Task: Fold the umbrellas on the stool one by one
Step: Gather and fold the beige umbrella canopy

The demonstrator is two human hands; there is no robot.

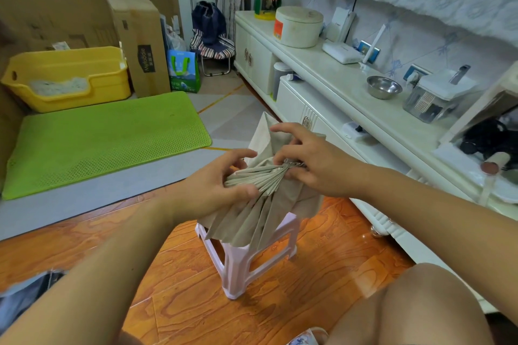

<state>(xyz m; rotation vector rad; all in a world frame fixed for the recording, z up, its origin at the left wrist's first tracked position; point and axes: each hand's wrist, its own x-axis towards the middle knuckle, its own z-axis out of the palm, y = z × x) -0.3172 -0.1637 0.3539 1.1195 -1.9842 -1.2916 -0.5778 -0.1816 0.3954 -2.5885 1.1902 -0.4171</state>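
The umbrella (260,199) between the left hand (215,185) and right hand (314,159) is plain greyish beige, pleated. Below the hands, the stool (252,266) is pale pink and the floor (196,302) orange wood grain. Beyond the left hand lie a lime-green honeycomb-textured mat (106,137) and a yellow bin (67,75). Beyond the right hand, the cabinet (322,70) is cream white, the bowl (384,87) silver.

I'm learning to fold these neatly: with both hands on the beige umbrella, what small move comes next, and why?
Probably sweep the left hand down the gathered pleats of the umbrella, pressing them flat, while the right hand pinches the bunched end. The lower fabric fans loose over the pink stool.
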